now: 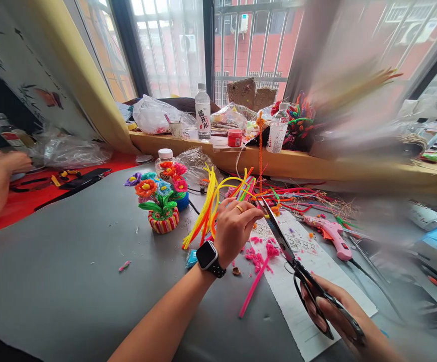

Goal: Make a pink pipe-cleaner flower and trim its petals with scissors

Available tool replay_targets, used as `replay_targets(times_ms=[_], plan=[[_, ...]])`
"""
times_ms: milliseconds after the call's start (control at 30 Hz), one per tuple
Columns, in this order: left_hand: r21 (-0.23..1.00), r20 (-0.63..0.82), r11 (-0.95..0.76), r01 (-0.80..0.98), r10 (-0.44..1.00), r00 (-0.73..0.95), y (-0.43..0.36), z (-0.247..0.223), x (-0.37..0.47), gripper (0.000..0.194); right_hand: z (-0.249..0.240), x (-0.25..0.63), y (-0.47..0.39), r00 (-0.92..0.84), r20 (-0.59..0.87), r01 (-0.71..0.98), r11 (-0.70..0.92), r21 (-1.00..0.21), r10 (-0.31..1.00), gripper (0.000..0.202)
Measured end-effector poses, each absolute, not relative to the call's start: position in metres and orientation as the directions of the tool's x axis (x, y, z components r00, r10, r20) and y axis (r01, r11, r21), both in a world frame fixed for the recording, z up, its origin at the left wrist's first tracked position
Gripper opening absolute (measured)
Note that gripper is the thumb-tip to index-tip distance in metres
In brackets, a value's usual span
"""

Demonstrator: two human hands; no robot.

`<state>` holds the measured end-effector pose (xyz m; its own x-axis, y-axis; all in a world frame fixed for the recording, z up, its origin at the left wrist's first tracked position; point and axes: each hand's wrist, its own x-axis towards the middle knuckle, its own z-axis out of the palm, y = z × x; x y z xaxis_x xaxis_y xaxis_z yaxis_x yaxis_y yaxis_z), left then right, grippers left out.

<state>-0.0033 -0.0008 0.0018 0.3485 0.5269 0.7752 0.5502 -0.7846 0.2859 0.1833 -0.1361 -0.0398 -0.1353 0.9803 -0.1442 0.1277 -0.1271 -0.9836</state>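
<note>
My left hand [236, 226], with a watch on its wrist, pinches a thin yellow pipe cleaner [237, 179] that arches back over the hand. Its end pokes out by my fingertips. In my right hand [335, 309] are large black-handled scissors [284, 244], their blade tips beside that end. Whether the blades touch it I cannot tell. Left of my hand lies a bunch of yellow and orange pipe cleaners [206, 201]. Below are pink fluffy scraps [255, 257] and a pink pipe cleaner piece [253, 291], partly on a white paper sheet [316, 286].
A striped pot [164, 222] of pipe-cleaner flowers stands to the left. A pink glue gun [331, 236] with a cord lies on the right. Bottles, including a water bottle [202, 114], line the window ledge [188, 150]. Another person's hand [11, 165] is at far left.
</note>
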Motion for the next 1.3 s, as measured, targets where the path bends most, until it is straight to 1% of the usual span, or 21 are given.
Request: replay_targets(times_ms=[133, 267, 367, 500, 600, 700, 800, 900, 933, 1000, 1067, 1167, 1300], plan=[[0.309, 0.762, -0.769, 0.560, 0.552, 0.337, 0.000, 0.000, -0.002, 0.012, -0.038, 0.175, -0.135, -0.103, -0.170, 0.143, -0.154, -0.978, 0.980, 0.041], [0.325, 0.746, -0.741, 0.588, 0.583, 0.322, 0.002, -0.002, -0.001, 0.014, -0.037, 0.168, -0.135, -0.086, -0.200, 0.141, -0.187, -0.972, 0.976, 0.041], [0.339, 0.737, -0.720, 0.606, 0.604, 0.304, 0.002, -0.005, 0.000, 0.014, -0.035, 0.165, -0.134, -0.090, -0.196, 0.136, -0.183, -0.974, 0.976, 0.040], [0.331, 0.731, -0.723, 0.607, 0.603, 0.319, 0.002, -0.008, 0.002, 0.013, -0.041, 0.165, -0.133, -0.147, -0.186, 0.010, -0.187, -0.982, 0.971, 0.041], [0.334, 0.734, -0.730, 0.596, 0.599, 0.322, 0.002, -0.007, 0.002, 0.014, -0.050, 0.168, -0.132, -0.142, -0.176, -0.082, -0.189, -0.978, 0.974, 0.042], [0.356, 0.737, -0.731, 0.582, 0.603, 0.307, 0.002, -0.006, 0.001, 0.014, -0.058, 0.170, -0.132, -0.116, -0.110, -0.126, -0.125, -0.984, 0.987, 0.048], [0.358, 0.735, -0.732, 0.579, 0.603, 0.309, 0.001, -0.005, 0.001, 0.014, -0.062, 0.171, -0.132, -0.126, -0.067, -0.144, -0.085, -0.986, 0.990, 0.057], [0.357, 0.731, -0.733, 0.579, 0.605, 0.316, 0.000, -0.005, 0.001, 0.014, -0.061, 0.172, -0.131, -0.183, -0.085, -0.099, -0.105, -0.990, 0.979, 0.058], [0.358, 0.730, -0.735, 0.576, 0.605, 0.318, 0.000, -0.005, 0.001, 0.014, -0.058, 0.172, -0.131, -0.209, -0.098, -0.068, -0.114, -0.991, 0.973, 0.056], [0.358, 0.730, -0.740, 0.570, 0.602, 0.322, -0.001, -0.005, 0.001, 0.014, -0.052, 0.170, -0.132, -0.177, -0.108, 0.009, -0.108, -0.994, 0.978, 0.046], [0.350, 0.734, -0.746, 0.567, 0.595, 0.329, -0.001, -0.005, 0.002, 0.014, -0.045, 0.168, -0.132, -0.178, -0.127, 0.080, -0.114, -0.990, 0.976, 0.042], [0.332, 0.731, -0.736, 0.591, 0.596, 0.332, -0.002, -0.006, 0.004, 0.014, -0.042, 0.165, -0.133, -0.151, -0.146, 0.116, -0.129, -0.985, 0.978, 0.039], [0.308, 0.735, -0.708, 0.636, 0.602, 0.313, -0.001, -0.010, 0.010, 0.013, -0.046, 0.165, -0.132, -0.146, -0.185, 0.081, -0.174, -0.981, 0.972, 0.039]])
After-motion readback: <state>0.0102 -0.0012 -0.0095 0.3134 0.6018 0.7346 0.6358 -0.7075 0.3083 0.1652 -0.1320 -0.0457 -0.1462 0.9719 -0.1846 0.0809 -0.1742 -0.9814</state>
